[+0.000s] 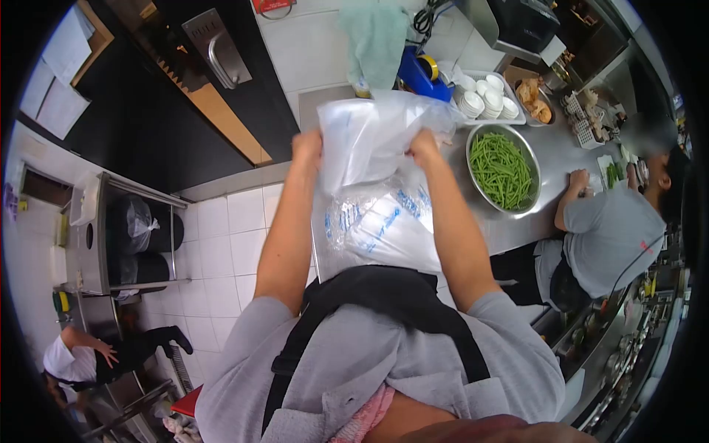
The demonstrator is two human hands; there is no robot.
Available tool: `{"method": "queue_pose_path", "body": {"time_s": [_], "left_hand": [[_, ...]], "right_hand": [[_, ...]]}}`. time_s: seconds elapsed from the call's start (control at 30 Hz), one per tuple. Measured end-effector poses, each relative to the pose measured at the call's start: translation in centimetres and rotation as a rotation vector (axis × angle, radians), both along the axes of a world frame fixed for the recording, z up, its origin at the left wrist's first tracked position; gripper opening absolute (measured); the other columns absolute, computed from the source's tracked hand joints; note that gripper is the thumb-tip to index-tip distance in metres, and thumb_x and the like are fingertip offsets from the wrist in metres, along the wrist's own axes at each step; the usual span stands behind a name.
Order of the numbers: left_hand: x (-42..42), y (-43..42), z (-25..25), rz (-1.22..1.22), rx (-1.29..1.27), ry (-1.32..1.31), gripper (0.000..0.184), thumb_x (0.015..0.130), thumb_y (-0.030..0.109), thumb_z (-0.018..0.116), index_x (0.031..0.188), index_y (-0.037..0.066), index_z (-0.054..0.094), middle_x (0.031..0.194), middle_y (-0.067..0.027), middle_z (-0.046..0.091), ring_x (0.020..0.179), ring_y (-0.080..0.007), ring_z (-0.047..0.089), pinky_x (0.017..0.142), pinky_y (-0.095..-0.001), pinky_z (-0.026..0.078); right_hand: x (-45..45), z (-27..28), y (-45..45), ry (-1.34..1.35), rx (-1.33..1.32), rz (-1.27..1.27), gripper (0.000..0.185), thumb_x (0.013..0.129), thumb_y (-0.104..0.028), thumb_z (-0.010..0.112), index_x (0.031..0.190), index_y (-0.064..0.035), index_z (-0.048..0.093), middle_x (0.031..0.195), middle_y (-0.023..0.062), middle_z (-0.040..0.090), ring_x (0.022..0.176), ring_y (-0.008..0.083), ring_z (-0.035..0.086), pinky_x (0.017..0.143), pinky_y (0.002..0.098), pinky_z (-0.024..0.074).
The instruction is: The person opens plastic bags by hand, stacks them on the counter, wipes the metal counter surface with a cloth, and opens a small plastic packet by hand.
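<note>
A translucent plastic bag [362,136] is stretched between my two hands above the steel counter. My left hand [308,150] is closed on its left edge. Closed on the right side of the same bag is my right hand [423,148], its fingertips partly hidden. Below them, close to my apron, lies a clear wrapper with blue print [341,221], holding a stack of folded white plastic bags [391,229]. A steel bowl [537,171] full of green beans [502,170] stands right of my right hand.
Behind the bag are a blue tape dispenser [425,77] and a green cloth [373,40]. Small white dishes [487,96] fill a tray near the bowl. A co-worker [613,229] stands at the counter on the right; another person [96,354] is at lower left. A black door [199,88] is at left.
</note>
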State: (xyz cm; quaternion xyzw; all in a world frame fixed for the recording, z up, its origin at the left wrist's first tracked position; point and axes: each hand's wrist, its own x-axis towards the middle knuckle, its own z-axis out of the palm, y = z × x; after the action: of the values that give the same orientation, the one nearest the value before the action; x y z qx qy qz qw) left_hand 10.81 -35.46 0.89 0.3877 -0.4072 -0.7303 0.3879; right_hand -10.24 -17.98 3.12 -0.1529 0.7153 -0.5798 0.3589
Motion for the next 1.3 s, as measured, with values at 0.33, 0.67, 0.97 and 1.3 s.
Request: {"method": "queue_pose_path", "body": {"time_s": [0.33, 0.67, 0.97, 1.3], "left_hand": [[-0.7, 4.4, 3.2, 0.517, -0.318, -0.007, 0.051, 0.111, 0.041, 0.038, 0.109, 0.002, 0.071, 0.107, -0.0110, 0.071, 0.098, -0.0180, 0.064, 0.085, -0.0361, 0.050], [0.9, -3.3, -2.7, 0.005, -0.122, -0.052, 0.077, 0.105, 0.066, 0.038, 0.128, -0.002, 0.067, 0.122, -0.0128, 0.071, 0.111, -0.0219, 0.066, 0.098, -0.0333, 0.051], [4.0, 3.8, 1.6, -0.092, -0.691, -0.100, 0.075, 0.084, 0.033, 0.088, 0.137, -0.006, 0.054, 0.136, -0.0168, 0.062, 0.123, -0.0279, 0.061, 0.108, -0.0402, 0.048], [3.7, 2.0, -2.1, -0.304, -0.550, -0.357, 0.068, 0.066, 0.008, 0.097, 0.123, -0.006, 0.063, 0.118, -0.0149, 0.071, 0.108, -0.0241, 0.067, 0.099, -0.0369, 0.054]], "right_hand": [[-2.5, 5.7, -1.2, -0.291, -0.460, 0.161, 0.037, 0.105, -0.027, 0.057, 0.126, 0.0016, 0.066, 0.111, 0.0145, 0.070, 0.103, 0.0243, 0.068, 0.086, 0.0357, 0.0565], [8.0, -6.4, 3.1, 0.338, 0.218, 0.631, 0.055, 0.109, -0.046, 0.040, 0.125, -0.0020, 0.069, 0.115, 0.0204, 0.073, 0.111, 0.0303, 0.068, 0.102, 0.0402, 0.0477], [0.5, 2.0, -11.3, -0.149, -0.628, 0.107, 0.074, 0.110, -0.058, 0.029, 0.131, 0.0044, 0.062, 0.114, 0.0174, 0.072, 0.104, 0.0210, 0.067, 0.094, 0.0329, 0.0492], [1.0, -7.6, 4.4, 0.610, 0.128, 0.096, 0.047, 0.098, -0.038, 0.063, 0.122, 0.0023, 0.067, 0.105, 0.0238, 0.073, 0.092, 0.0381, 0.071, 0.084, 0.0433, 0.0542]]}}
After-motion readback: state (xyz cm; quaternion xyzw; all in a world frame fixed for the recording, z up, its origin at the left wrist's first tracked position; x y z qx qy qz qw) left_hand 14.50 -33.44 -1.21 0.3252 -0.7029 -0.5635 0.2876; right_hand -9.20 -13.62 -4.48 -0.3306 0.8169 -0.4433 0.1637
